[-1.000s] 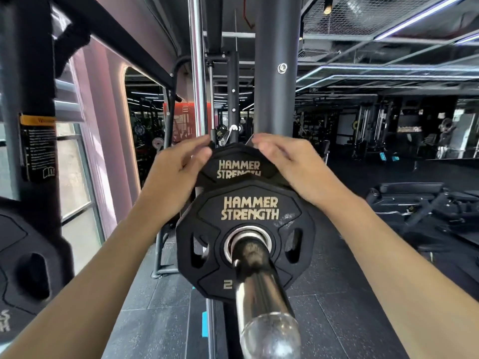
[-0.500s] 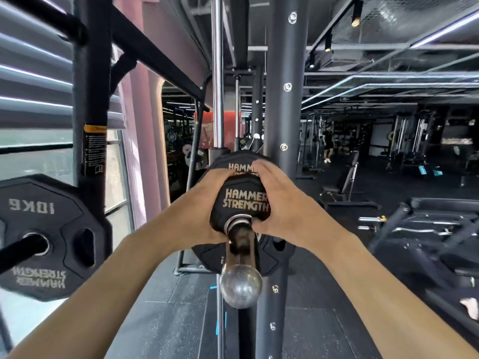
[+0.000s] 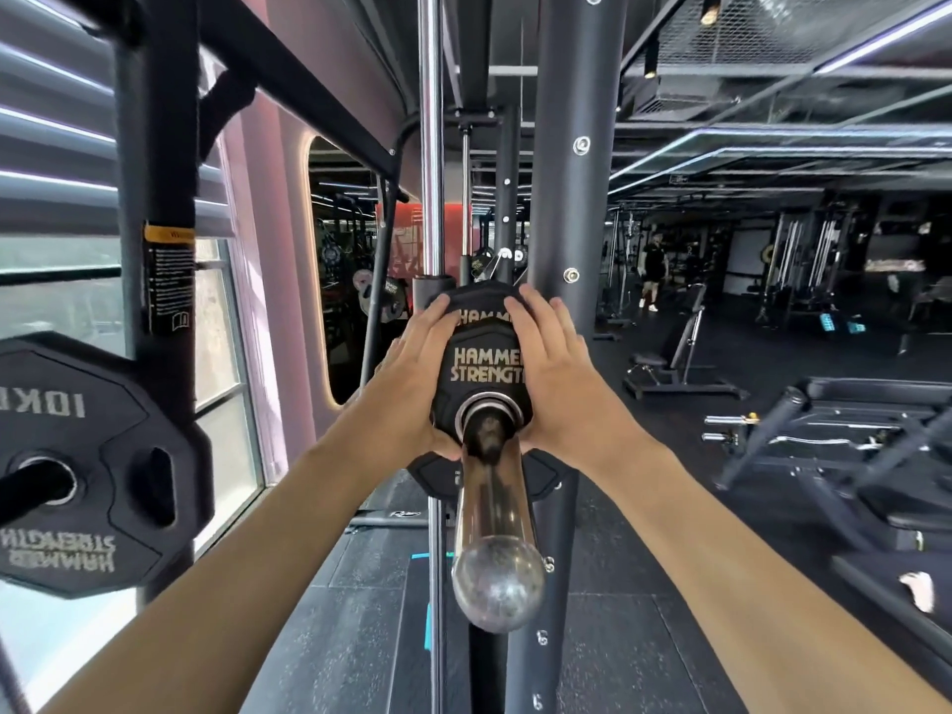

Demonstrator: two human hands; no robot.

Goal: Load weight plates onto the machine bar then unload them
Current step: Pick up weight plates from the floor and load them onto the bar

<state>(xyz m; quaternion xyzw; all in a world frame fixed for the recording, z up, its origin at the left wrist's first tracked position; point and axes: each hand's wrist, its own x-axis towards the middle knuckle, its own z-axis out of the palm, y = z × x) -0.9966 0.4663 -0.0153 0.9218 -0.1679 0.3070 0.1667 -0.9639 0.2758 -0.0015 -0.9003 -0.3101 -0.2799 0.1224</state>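
A small black Hammer Strength plate (image 3: 484, 368) sits on the chrome machine bar sleeve (image 3: 494, 497), which points toward me and ends in a round tip. A larger black plate (image 3: 481, 301) sits right behind it, showing above and below. My left hand (image 3: 412, 383) lies flat on the left side of the small plate. Its straight fingers reach up onto the larger plate. My right hand (image 3: 561, 383) presses the right side the same way, fingers straight.
A black 10 kg plate (image 3: 103, 456) hangs on a storage peg at the left, on a dark rack post (image 3: 159, 146). A chrome guide rod (image 3: 430, 146) and a thick upright (image 3: 572, 146) rise behind the plates. Benches (image 3: 669, 363) and a distant person (image 3: 654, 265) stand at right.
Both hands came down from the top of the rear plate onto the front plate's face. The plates now sit farther in along the sleeve, with more bare bar toward me.
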